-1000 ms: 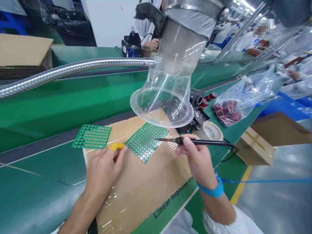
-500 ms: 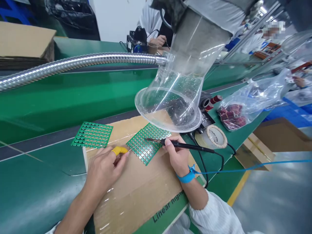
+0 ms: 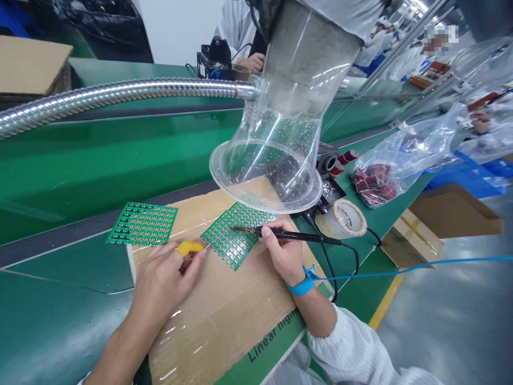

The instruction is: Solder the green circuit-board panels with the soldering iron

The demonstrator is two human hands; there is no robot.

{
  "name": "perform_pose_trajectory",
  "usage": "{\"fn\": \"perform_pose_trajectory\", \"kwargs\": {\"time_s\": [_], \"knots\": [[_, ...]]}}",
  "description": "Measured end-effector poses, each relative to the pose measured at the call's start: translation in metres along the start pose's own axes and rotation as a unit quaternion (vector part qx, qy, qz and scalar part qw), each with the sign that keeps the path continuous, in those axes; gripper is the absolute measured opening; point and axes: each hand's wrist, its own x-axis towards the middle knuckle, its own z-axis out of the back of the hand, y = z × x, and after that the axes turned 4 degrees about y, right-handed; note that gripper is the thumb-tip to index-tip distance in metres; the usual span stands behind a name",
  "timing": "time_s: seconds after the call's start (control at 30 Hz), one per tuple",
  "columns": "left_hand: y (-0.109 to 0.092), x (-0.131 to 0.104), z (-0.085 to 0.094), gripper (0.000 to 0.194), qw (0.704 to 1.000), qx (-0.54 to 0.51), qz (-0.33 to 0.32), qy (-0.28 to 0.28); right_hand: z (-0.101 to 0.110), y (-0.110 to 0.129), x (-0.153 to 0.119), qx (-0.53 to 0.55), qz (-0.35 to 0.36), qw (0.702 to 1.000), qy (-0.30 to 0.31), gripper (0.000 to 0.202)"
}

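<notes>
My right hand is closed around the black handle of a soldering iron. The iron's tip rests at or just over the upper part of a green circuit board panel lying on cardboard. My left hand, with a yellow finger cot on one finger, pinches a thin solder wire whose end reaches toward the iron's tip. Whether tip and wire touch cannot be made out. Beside my left hand lies a second green circuit board panel, overlapping the cardboard's left edge.
A clear fume extraction hood on a flexible metal arm hangs over the board. Right of it are a tape roll and a plastic bag with dark red bundles. A blue cord runs from my right wristband. A co-worker sits opposite.
The whole view has shifted slightly, so things appear a little further left. Both hands keep their grips, and the iron and wire stay over nearly the same part of the board.
</notes>
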Motion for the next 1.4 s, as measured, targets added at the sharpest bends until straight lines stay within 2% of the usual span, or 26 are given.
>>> {"fn": "perform_pose_trajectory", "kwargs": {"time_s": [0.17,0.3,0.4,0.7,0.93,1.07,1.23,1.4], "knots": [[-0.0019,0.0006,-0.0036,0.038,0.999,0.042,-0.016,0.002,0.0003,0.0044,-0.0005,-0.007,-0.001,1.000,0.006,0.013],[-0.0036,0.0005,-0.0079,0.039,0.997,0.078,-0.001,0.013,0.0000,0.0063,-0.0014,-0.008,-0.004,1.000,0.006,0.013],[-0.0042,0.0003,-0.0092,0.037,0.997,0.074,0.007,0.018,-0.0005,0.0066,-0.0009,-0.012,-0.005,1.000,0.002,0.013],[-0.0083,0.0011,-0.0056,0.035,0.999,0.046,0.024,-0.012,-0.0001,0.0063,0.0006,-0.022,0.000,1.000,-0.003,0.017],[-0.0069,0.0002,-0.0063,0.039,0.998,0.052,0.019,-0.024,-0.0002,0.0047,-0.0005,-0.013,-0.010,1.000,0.003,0.020],[-0.0062,-0.0005,-0.0072,0.039,0.999,0.044,0.025,-0.014,0.0000,0.0045,-0.0001,-0.012,-0.016,1.000,0.009,0.022],[-0.0072,-0.0004,-0.0057,0.029,0.999,0.032,0.018,0.001,-0.0004,0.0066,0.0015,0.019,-0.017,1.000,-0.010,0.021],[-0.0063,0.0006,-0.0057,0.033,0.999,0.040,0.003,-0.004,-0.0007,0.0059,0.0018,0.016,-0.022,1.000,-0.008,0.022]]}}
